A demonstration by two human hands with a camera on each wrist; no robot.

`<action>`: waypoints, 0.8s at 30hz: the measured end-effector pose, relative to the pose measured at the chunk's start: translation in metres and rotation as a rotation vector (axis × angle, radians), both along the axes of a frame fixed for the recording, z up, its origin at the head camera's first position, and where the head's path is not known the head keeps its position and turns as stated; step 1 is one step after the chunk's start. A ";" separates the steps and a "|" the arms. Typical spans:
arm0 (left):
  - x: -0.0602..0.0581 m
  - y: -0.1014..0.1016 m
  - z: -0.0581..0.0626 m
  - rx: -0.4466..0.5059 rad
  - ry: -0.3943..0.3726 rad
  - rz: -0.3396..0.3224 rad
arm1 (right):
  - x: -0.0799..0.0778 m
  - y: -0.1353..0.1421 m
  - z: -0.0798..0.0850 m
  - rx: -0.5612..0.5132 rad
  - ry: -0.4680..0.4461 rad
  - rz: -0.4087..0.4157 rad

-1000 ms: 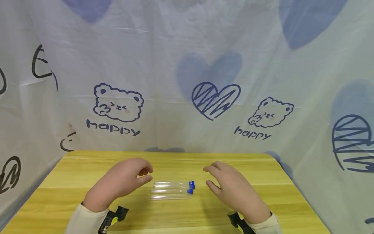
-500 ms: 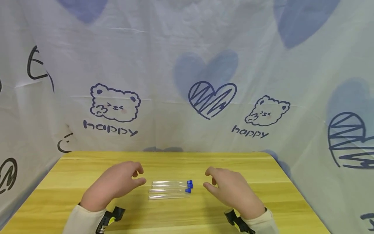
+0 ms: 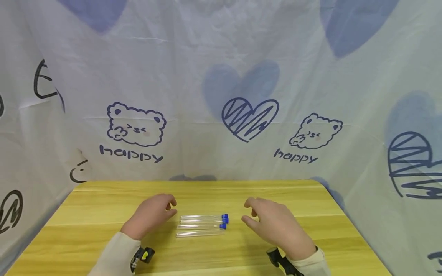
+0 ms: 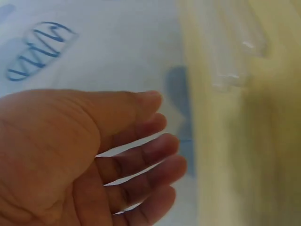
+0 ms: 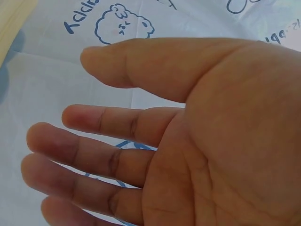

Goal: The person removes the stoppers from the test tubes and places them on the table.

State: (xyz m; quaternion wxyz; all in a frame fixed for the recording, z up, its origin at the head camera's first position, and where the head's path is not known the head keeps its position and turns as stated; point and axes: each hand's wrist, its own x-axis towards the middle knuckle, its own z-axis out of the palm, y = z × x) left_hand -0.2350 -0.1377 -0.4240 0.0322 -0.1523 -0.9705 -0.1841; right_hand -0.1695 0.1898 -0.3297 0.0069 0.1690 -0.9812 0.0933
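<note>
Several clear test tubes (image 3: 200, 226) lie side by side across the middle of the table, blue caps (image 3: 224, 220) showing at their right ends. The nearest tube (image 3: 199, 233) shows no blue cap. My left hand (image 3: 152, 215) hovers just left of the tubes' bare ends, fingers loosely bent, holding nothing. In the left wrist view its palm and fingers show, with blurred tube ends (image 4: 230, 70) beyond. My right hand (image 3: 277, 224) hangs to the right of the caps, also holding nothing. The right wrist view shows its relaxed fingers (image 5: 94, 150) spread apart below the thumb.
The yellow wood-grain table (image 3: 207, 260) reaches back to a pale cloth backdrop (image 3: 193, 153) printed with hearts, bear faces and writing. Cloth also hangs along both sides. Each wrist carries a black camera mount, such as the left mount (image 3: 143, 255).
My left wrist and forearm have swung inward to the right, the hand staying beside the tubes. The right hand's fingers bend slightly more than a second ago. The tubes keep their place.
</note>
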 end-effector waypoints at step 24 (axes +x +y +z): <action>-0.022 0.027 -0.040 0.038 0.044 0.001 | -0.008 0.002 -0.005 -0.005 -0.047 -0.012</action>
